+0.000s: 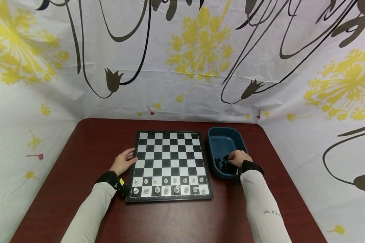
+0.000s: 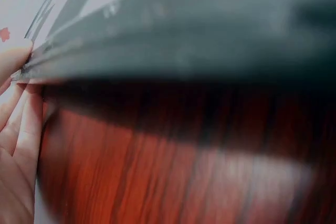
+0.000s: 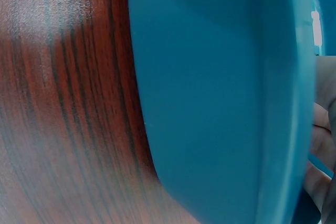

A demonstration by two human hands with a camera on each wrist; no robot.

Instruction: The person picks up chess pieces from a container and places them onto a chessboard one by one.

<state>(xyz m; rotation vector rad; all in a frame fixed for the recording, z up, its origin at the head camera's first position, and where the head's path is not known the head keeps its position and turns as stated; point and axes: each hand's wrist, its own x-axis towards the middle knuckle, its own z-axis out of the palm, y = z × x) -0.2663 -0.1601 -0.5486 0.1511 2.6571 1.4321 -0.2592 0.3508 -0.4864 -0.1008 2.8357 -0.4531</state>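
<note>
Black chess pieces (image 1: 223, 166) seem light, rigid: pinch mid-body. Right hand (image 1: 239, 158): grip hidden, cannot tell; left hand (image 1: 123, 162): fingers unclenched, touching chessboard (image 1: 170, 155).

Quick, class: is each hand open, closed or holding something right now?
Left hand: open, touching the chessboard at its edge.
Right hand: inside the blue tub; whether it grips any black pieces cannot be told.

A blue tub (image 3: 202, 87) partly hides the fingers (image 3: 321, 142).
</note>
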